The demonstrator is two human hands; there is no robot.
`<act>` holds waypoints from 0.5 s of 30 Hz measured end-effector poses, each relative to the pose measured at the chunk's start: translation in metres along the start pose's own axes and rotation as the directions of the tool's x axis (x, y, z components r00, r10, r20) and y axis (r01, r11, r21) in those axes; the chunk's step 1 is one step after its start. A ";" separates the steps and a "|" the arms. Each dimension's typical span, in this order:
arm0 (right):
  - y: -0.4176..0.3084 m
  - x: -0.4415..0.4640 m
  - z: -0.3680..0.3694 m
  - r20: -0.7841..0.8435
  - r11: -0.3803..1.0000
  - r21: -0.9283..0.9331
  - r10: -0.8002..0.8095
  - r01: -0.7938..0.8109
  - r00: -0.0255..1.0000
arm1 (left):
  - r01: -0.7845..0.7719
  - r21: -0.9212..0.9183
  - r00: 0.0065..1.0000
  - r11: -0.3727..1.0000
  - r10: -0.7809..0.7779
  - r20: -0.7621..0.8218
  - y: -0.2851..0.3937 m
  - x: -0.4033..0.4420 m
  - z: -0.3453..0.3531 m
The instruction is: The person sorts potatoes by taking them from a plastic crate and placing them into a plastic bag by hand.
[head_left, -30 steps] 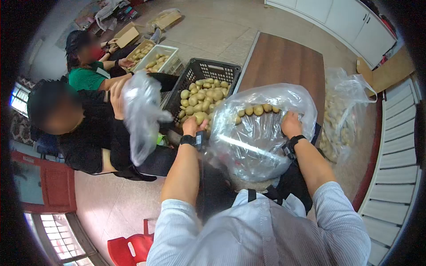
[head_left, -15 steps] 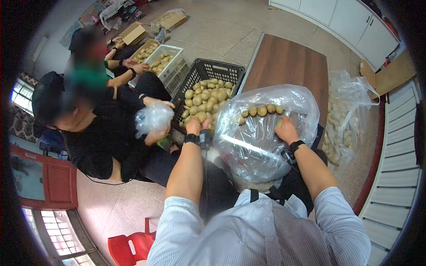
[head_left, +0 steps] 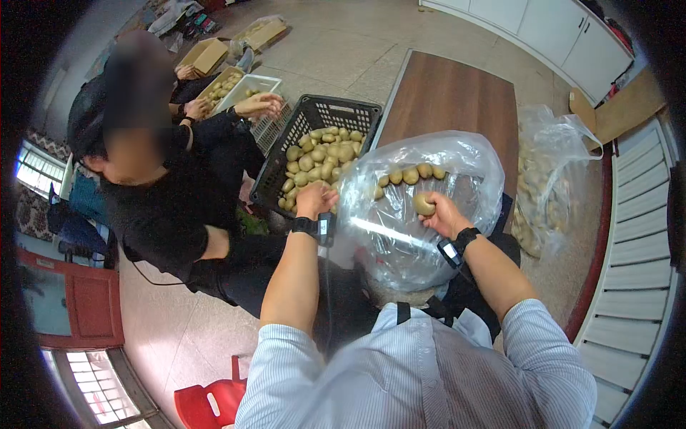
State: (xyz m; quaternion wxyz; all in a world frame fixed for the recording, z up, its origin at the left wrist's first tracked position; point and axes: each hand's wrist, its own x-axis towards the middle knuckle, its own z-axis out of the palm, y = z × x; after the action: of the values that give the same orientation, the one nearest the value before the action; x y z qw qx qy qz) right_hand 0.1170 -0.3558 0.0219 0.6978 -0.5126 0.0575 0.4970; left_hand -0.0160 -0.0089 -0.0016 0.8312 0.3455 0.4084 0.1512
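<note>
My right hand [head_left: 444,217] grips a potato [head_left: 424,204] over the clear plastic bag [head_left: 468,151], which lies open in front of me. A curved row of several potatoes [head_left: 410,176] rests inside the bag along its far side. My left hand [head_left: 316,199] is at the near right edge of the black crate [head_left: 371,109], between the crate and the bag. Its fingers are curled together, and what they may hold is hidden. Many loose potatoes [head_left: 314,160] lie in the crate.
A brown board [head_left: 457,93] extends beyond the bag. On the right stands a filled plastic bag [head_left: 547,186] beside cardboard [head_left: 629,107]. A co-worker in black [head_left: 171,207] sits at left, one hand [head_left: 259,106] above a white crate [head_left: 266,84]. A red chair [head_left: 207,400] is at lower left.
My right hand has moved nearer to me from the row and now has a potato. The potato seen at my left hand no longer shows there. The co-worker's hand has moved up, without the crumpled plastic.
</note>
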 end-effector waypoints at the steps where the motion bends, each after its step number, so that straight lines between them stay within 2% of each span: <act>1: 0.001 -0.004 0.008 0.024 0.998 0.060 -0.014 0.012 1.000 | 0.004 0.077 0.999 0.997 -0.008 0.047 0.008 -0.025 0.017; 3: 0.004 -0.004 0.014 0.052 0.993 0.118 -0.026 0.020 0.998 | 0.008 0.155 0.993 0.988 -0.027 0.117 0.009 -0.039 0.028; 4: 0.005 -0.004 0.016 0.113 0.999 0.026 -0.048 0.045 0.992 | 0.044 0.164 0.978 0.986 -0.076 0.195 0.014 -0.039 0.027; 5: 0.009 -0.003 0.017 0.177 0.995 -0.064 -0.066 0.079 0.982 | 0.042 0.163 0.979 0.986 -0.074 0.192 0.014 -0.040 0.026; 7: 0.010 -0.010 0.023 0.154 0.991 -0.117 -0.043 0.061 0.987 | 0.008 0.275 0.992 0.961 -0.043 0.122 0.013 -0.046 0.032; 8: 0.011 -0.013 0.026 0.128 0.985 -0.170 -0.021 0.043 0.992 | 0.008 0.275 0.992 0.961 -0.043 0.122 0.014 -0.047 0.033; 11: 0.012 -0.014 0.027 0.156 0.975 -0.220 0.014 0.021 0.988 | 0.020 0.251 0.988 0.968 -0.058 0.146 0.011 -0.039 0.026; 15: 0.015 -0.017 0.032 0.148 0.984 -0.175 0.012 0.014 0.989 | 0.027 0.307 0.989 0.951 -0.071 0.132 0.015 -0.045 0.030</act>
State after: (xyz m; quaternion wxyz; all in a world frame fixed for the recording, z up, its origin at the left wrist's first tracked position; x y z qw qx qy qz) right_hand 0.0838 -0.3420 0.0371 0.6525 -0.5337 -0.0388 0.5366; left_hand -0.0203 -0.0359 0.0470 0.7984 0.4690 0.3754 0.0411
